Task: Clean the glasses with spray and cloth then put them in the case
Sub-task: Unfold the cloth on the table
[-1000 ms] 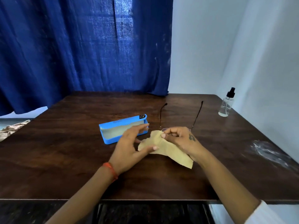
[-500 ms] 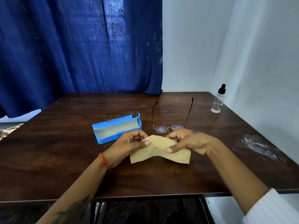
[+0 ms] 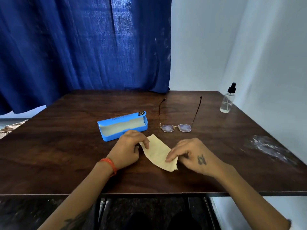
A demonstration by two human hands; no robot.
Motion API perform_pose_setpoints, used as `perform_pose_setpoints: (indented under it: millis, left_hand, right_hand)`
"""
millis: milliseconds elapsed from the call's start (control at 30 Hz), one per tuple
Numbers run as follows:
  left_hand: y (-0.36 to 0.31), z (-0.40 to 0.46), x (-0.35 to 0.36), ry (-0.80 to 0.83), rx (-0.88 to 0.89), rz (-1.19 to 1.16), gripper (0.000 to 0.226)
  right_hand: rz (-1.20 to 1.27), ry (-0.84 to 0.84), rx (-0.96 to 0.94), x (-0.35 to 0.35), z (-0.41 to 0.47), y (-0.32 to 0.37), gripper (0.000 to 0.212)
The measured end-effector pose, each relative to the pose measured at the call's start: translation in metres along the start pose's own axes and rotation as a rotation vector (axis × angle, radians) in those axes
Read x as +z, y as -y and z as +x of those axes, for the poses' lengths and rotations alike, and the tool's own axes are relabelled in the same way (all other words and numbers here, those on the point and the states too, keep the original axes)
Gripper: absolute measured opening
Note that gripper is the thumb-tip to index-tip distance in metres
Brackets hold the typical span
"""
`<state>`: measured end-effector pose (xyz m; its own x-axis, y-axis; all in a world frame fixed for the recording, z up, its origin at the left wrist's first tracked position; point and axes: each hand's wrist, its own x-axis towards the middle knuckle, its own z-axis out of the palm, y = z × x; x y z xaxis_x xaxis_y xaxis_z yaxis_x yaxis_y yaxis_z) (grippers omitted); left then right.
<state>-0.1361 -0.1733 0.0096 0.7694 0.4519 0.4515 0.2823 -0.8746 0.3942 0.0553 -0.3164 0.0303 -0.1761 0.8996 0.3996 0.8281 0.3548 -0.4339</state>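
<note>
A beige cloth point(image 3: 157, 152) lies stretched between my two hands near the table's front. My left hand point(image 3: 128, 149) pinches its upper left corner. My right hand point(image 3: 191, 155) pinches its lower right end. The thin-framed glasses point(image 3: 176, 127) lie on the table beyond the cloth, arms unfolded and pointing away, touched by neither hand. A blue glasses case point(image 3: 123, 125) sits open just left of the glasses, with nothing inside. At the far right corner a clear spray bottle point(image 3: 227, 101) with a black nozzle stands upright.
The dark wooden table point(image 3: 66, 155) has a whitish smear point(image 3: 267, 149) near its right edge. A blue curtain point(image 3: 83, 47) hangs behind the table and a pale wall point(image 3: 249, 47) runs along the right side.
My hands drew the cloth back off the glasses toward me and pulled it out between them. The glasses now lie uncovered on the table.
</note>
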Motion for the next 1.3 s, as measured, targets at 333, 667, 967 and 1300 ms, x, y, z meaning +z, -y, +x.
perform_pose_setpoints:
  millis: [333, 667, 967, 1300]
  left_hand:
    - [-0.021, -0.008, 0.009, -0.072, -0.394, -0.651, 0.037]
    - [-0.023, -0.017, 0.009, -0.195, -0.292, -0.160, 0.028]
    - [-0.043, -0.030, 0.018, -0.022, -0.048, 0.164, 0.049]
    - [-0.046, -0.029, 0.005, -0.119, -0.332, -0.202, 0.009]
  right_hand:
    - [0.147, 0.281, 0.220, -0.003, 0.039, 0.001, 0.016]
    - [-0.122, 0.004, 0.086, 0.012, 0.034, -0.006, 0.035]
    - [-0.203, 0.045, -0.088, 0.026, -0.004, -0.011, 0.033]
    - [0.043, -0.090, 0.088, 0.020, 0.007, -0.005, 0.011]
